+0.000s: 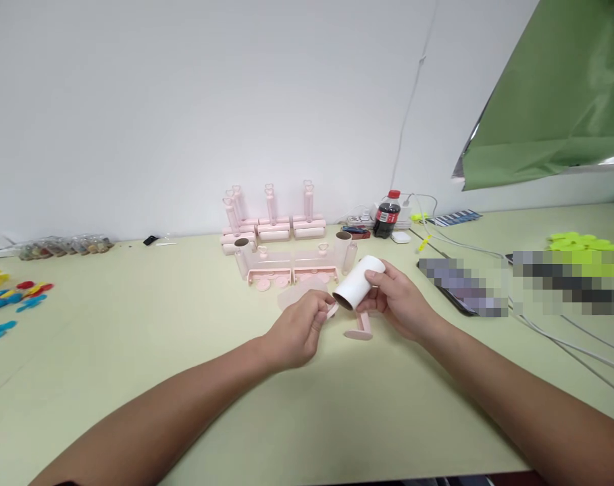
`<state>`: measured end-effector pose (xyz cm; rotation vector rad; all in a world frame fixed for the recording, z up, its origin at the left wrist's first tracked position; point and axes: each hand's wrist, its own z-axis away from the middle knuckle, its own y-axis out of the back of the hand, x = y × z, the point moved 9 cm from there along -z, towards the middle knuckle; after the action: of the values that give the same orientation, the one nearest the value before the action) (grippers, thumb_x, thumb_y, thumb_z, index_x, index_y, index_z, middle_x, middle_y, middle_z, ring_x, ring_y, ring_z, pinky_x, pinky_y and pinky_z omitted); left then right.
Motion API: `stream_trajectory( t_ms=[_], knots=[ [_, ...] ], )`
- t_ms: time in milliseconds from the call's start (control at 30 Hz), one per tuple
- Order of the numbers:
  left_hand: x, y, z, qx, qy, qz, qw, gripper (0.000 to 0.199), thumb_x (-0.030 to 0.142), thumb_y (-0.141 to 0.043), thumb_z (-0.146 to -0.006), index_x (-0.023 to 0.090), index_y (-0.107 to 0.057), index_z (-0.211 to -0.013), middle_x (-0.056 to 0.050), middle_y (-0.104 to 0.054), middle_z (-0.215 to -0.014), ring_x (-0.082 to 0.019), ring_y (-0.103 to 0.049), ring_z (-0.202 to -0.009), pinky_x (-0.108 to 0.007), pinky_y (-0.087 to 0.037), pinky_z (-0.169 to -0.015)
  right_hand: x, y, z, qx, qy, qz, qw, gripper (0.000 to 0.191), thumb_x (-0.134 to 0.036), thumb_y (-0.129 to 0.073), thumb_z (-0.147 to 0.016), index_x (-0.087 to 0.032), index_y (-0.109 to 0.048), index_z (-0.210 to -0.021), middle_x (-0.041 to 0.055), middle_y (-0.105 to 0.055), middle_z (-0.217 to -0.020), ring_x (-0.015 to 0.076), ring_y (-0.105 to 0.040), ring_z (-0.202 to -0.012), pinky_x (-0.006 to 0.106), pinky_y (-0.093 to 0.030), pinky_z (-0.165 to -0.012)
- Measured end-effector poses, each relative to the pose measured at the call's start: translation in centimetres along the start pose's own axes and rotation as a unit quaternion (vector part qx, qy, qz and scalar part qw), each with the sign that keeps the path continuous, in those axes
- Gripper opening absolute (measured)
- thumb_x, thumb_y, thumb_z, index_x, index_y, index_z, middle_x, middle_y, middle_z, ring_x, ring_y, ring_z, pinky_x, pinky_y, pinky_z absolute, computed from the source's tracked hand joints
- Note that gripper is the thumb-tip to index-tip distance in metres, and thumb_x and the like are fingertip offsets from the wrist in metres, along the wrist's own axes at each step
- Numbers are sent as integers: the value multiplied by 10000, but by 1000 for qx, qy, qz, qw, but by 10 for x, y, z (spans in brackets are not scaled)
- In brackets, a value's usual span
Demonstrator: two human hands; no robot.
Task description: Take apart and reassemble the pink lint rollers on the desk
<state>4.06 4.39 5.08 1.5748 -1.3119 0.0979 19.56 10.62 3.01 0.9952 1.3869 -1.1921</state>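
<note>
My right hand (400, 297) is wrapped round a white lint roller refill (358, 282), tilted so its brown cardboard end faces down and left. Close to that end, my left hand (301, 327) pinches a small pale pink round piece (332, 310). Below the roll is a pink bracket with a round end (358, 333); whether the right hand touches it I cannot tell. Behind the left hand lies a translucent cover (294, 294). Farther back sit two open pink roller cases (270, 275) with pink discs, and two upright rolls (343, 243) beside them.
Several assembled pink lint rollers (273, 231) stand along the wall. To their right are a cola bottle (388, 216), white cables (458, 244) and a blurred phone (456, 287). Colourful plastic pieces (13, 297) lie far left, yellow-green ones (583, 241) far right.
</note>
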Motion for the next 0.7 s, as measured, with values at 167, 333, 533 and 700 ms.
stream_trajectory(
  t_ms=[167, 333, 533, 700],
  knots=[
    [-27, -18, 3, 26, 179, 362, 915, 335, 497, -406, -949, 170, -479, -958, -87, -681, -860, -208, -673, -854, -381, -507, -805, -1, -6, 6, 9, 5, -45, 999, 316, -416, -643, -815, -244, -474, -1019, -20, -610, -774, 147, -644, -622, 302, -590, -562],
    [-35, -34, 3, 38, 285, 587, 757, 214, 329, -549, -913, 128, -530, -983, -104, -685, -906, -233, -711, -858, -353, -551, -758, -11, -2, 11, 41, 80, -22, 996, 495, -439, -722, -749, -279, -438, -1121, -31, -571, -892, 159, -653, -695, 389, -626, -665],
    [-42, -32, 3, 49, 308, 636, 706, 218, 307, -495, -919, 125, -530, -1032, -134, -684, -978, -213, -712, -704, -292, -542, -565, -19, -4, 17, 48, 151, 6, 987, 548, -425, -760, -720, -300, -429, -1139, -17, -522, -967, 180, -619, -850, 411, -626, -728],
    [-41, -25, 0, 52, 257, 580, 771, 233, 344, -644, -838, 139, -534, -838, -47, -650, -655, -112, -611, -544, -201, -470, -518, -17, -1, 14, 50, 143, -7, 988, 530, -437, -753, -720, -295, -434, -1119, -17, -507, -954, 177, -609, -822, 426, -628, -709]
  ],
)
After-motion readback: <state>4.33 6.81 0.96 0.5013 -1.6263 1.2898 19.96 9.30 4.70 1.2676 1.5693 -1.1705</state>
